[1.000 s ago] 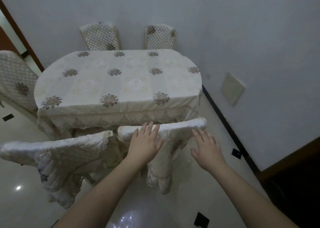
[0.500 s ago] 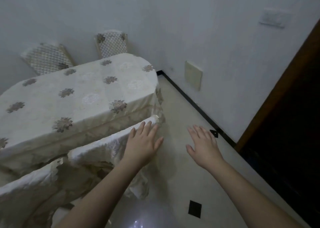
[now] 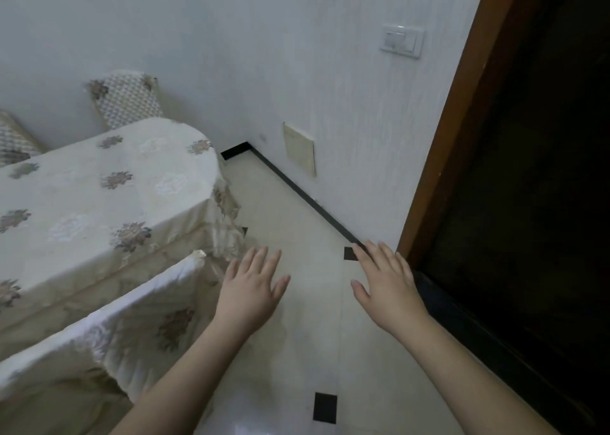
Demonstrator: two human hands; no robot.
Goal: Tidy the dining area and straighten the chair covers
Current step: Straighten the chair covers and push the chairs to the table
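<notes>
Hovering flat-fingered over the floor (image 3: pixel 297 335), left hand (image 3: pixel 252 289) and right hand (image 3: pixel 386 286), gripping nothing. Just beside the left hand, the nearest chair cover (image 3: pixel 109 329), seemingly rumpled at its corner. Risks leaving that cover crooked, drifting toward the doorway (image 3: pixel 528 203).

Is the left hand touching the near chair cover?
Apart: the head view shows floor between the left hand and the chair cover corner.
</notes>
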